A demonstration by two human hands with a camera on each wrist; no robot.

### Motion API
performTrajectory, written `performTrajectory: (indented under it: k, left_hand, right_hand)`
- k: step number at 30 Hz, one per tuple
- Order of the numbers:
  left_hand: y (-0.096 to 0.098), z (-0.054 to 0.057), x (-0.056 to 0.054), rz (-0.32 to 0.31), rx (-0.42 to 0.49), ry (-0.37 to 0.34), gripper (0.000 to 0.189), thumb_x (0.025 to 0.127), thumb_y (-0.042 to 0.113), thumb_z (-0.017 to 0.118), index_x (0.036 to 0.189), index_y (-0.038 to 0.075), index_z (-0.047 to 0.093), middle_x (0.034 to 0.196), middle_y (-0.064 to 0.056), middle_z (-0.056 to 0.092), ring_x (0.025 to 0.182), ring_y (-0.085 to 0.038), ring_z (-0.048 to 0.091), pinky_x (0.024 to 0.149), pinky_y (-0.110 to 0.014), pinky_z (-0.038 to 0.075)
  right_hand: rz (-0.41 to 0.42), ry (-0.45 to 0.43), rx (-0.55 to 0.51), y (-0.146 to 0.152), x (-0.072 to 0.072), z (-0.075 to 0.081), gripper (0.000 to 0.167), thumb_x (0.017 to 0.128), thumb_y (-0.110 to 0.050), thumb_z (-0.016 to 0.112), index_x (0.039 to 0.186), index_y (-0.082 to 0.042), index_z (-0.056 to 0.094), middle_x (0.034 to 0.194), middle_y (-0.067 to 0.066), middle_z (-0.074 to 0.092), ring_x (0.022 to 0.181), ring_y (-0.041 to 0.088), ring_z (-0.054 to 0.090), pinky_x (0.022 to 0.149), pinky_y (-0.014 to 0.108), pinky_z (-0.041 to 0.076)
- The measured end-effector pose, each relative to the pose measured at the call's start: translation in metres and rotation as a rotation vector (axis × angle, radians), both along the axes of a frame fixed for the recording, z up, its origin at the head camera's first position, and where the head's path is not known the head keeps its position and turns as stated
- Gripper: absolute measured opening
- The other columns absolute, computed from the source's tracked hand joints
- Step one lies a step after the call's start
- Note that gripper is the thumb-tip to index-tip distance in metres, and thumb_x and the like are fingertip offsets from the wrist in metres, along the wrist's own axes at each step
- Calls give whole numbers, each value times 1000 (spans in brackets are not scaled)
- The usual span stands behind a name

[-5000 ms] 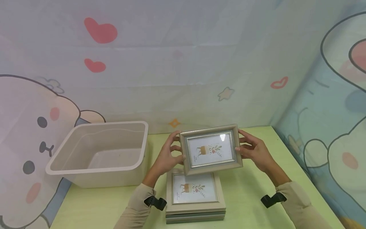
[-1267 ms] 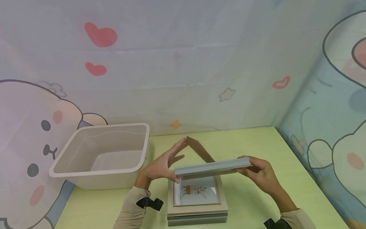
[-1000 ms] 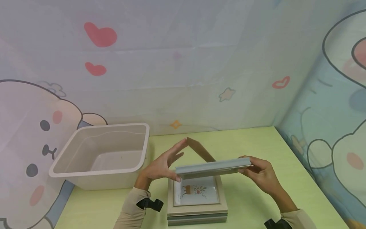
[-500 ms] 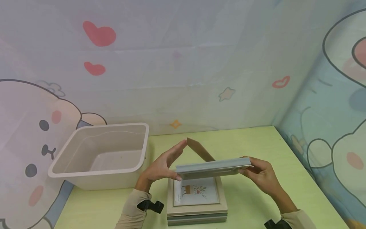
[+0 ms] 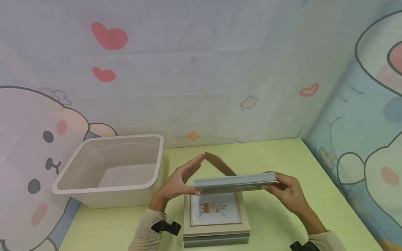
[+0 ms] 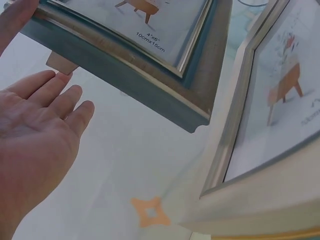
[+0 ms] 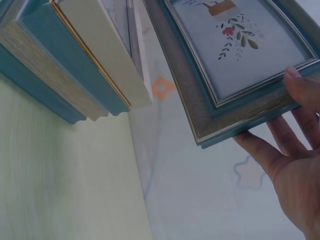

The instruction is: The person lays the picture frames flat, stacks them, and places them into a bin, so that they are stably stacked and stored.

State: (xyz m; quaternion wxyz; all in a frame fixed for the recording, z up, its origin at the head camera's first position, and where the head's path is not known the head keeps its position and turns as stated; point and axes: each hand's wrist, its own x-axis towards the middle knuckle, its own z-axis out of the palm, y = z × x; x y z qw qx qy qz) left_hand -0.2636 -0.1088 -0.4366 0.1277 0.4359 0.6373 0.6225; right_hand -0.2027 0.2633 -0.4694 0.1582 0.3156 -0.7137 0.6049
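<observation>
A picture frame (image 5: 233,183) is held level above a stack of picture frames (image 5: 216,229), its back turned up and its brown easel stand (image 5: 220,164) swung out. My right hand (image 5: 284,190) grips its right edge, thumb on the front border and fingers behind, as the right wrist view shows. My left hand (image 5: 177,179) is at the other end: its thumb touches the frame's left edge, while straight fingers reach the stand's tip (image 6: 61,64). A potted-plant print (image 7: 235,45) shows behind the held frame's glass. The stack's top frame is cream and faces up.
A beige plastic tub (image 5: 108,187) stands on the left of the light green table (image 5: 270,153); nothing shows inside it. A cartoon-printed cloth (image 5: 188,69) hangs behind and along the right side. Grey-green frame edges (image 5: 216,240) show low in the stack.
Five seconds ago both hands held the frame with its picture towards me; since then it has been tipped back-up and its stand opened. Over the last second, its left end has risen slightly.
</observation>
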Motion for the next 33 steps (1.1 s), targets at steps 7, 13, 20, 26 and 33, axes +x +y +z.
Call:
performTrajectory:
  k: [7, 13, 20, 26, 33]
  left_hand:
    - [2, -3, 3, 54, 39, 16, 96, 80, 7, 83, 156, -3, 25, 164, -24, 16, 153, -8, 20, 123, -22, 21]
    - [3, -6, 6, 103, 53, 14, 90, 81, 3, 81, 154, -1, 30, 163, -22, 23, 152, -7, 22, 122, -20, 22]
    - [3, -11, 9, 126, 62, 21, 85, 82, 4, 79, 154, -1, 32, 162, -22, 25, 151, -4, 24, 122, -19, 21]
    - [5, -12, 12, 155, 66, 39, 83, 81, -4, 77, 152, -2, 35, 160, -26, 25, 151, -4, 24, 123, -21, 21]
    - [7, -17, 15, 227, 114, 11, 74, 81, 0, 78, 146, -5, 44, 155, -26, 36, 148, -6, 31, 121, -21, 24]
  right_hand:
    - [-12, -1, -8, 1, 1, -2, 43, 79, 25, 65, 119, 9, 65, 117, -13, 70, 104, 3, 68, 84, 20, 58]
    - [-23, -8, -14, 1, 2, -1, 42, 78, 26, 65, 117, 12, 64, 115, -13, 71, 101, 3, 68, 83, 20, 58]
    - [-5, 4, -55, 0, 1, -1, 41, 78, 26, 64, 115, 10, 66, 115, -9, 72, 99, 4, 67, 81, 21, 59]
    - [45, 67, -90, 1, -1, -4, 46, 77, 30, 62, 118, 9, 66, 116, -5, 72, 101, 5, 67, 81, 20, 59]
    - [-11, 37, -66, -1, 2, -4, 44, 77, 28, 64, 117, 9, 67, 116, -8, 72, 99, 4, 68, 81, 21, 59]
